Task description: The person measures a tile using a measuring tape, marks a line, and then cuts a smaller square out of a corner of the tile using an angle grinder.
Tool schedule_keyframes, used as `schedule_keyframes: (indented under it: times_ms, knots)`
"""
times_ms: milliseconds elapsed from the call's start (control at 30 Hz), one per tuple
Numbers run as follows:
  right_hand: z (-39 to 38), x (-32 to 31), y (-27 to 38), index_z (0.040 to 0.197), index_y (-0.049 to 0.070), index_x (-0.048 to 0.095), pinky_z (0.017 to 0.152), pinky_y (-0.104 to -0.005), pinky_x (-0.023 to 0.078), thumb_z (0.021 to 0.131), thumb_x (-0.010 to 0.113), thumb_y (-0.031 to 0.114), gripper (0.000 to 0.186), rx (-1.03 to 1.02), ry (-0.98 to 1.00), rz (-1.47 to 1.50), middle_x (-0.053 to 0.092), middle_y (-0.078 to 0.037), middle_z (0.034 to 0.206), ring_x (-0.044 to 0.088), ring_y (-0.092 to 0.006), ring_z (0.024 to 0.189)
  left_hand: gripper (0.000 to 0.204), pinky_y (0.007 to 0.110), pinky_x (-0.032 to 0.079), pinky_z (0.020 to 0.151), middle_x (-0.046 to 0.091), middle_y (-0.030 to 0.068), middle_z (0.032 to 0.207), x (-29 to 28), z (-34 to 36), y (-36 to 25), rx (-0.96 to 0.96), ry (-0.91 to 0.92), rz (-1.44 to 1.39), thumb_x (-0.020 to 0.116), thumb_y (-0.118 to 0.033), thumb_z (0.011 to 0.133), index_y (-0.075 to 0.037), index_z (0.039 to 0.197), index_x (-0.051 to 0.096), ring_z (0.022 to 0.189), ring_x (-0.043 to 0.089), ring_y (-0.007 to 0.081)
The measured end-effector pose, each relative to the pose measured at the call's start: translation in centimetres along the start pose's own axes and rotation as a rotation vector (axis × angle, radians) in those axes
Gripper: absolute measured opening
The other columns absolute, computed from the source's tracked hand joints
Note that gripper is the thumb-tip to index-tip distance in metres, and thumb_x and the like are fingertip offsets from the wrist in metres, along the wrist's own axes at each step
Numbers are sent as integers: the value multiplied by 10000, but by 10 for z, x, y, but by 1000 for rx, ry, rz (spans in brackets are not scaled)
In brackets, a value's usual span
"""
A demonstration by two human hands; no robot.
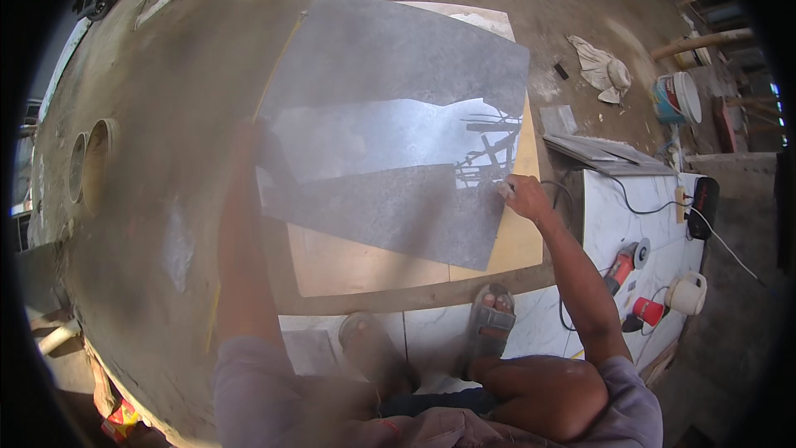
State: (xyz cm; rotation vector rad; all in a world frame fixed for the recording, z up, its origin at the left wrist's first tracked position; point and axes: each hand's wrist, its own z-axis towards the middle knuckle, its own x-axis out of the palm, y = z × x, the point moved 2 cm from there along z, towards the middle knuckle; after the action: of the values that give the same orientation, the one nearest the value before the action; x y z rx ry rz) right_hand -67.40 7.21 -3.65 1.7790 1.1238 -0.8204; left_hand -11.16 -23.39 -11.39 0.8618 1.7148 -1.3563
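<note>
A large glossy grey tile (390, 58) lies turned at an angle over wooden boards (356, 261), its face mirroring bright sky and dark beams. My right hand (524, 196) is closed on the tile's right edge near its lower right corner. On the other side, my left hand (249, 139) is at the tile's left edge; a blur over that part of the picture hides its fingers. My sandalled feet (489, 319) rest on white marbled tiles (531, 315) in front of the boards.
At right are a red angle grinder (622, 267), a red cup-shaped object (647, 310), a cream jug (686, 294) and a black cable (634, 207). Beyond them are stacked grey tiles (609, 152), a bucket (677, 98) and a cloth (601, 68). Round openings (101, 162) show at left.
</note>
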Motion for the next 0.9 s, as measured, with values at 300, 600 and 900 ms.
schedule_keyframes:
  times_ms: [300,600,900]
  knots:
    - [4,-30,71,1032,-9,665,677,-375,548,1012,595,323,340,-53,31,709,716,-146,902,677,-224,764,490,505,515,806,697,283,938,-77,-105,-84,321,6,253,489,-468,1034,-71,1318,537,941,679,463]
    - [-40,-31,94,1507,33,377,743,-302,610,1063,520,409,599,-37,118,1663,604,-189,1233,683,-182,873,480,511,502,838,690,255,1022,-81,-328,-156,113,624,151,509,-462,1033,-62,1297,514,963,672,443]
    - [-28,-33,39,1346,-60,514,656,-221,575,993,667,166,446,21,-111,1549,660,-104,1009,645,-98,786,505,502,499,804,678,214,955,-6,-404,-184,206,645,68,461,-499,1044,-51,1264,539,909,676,398]
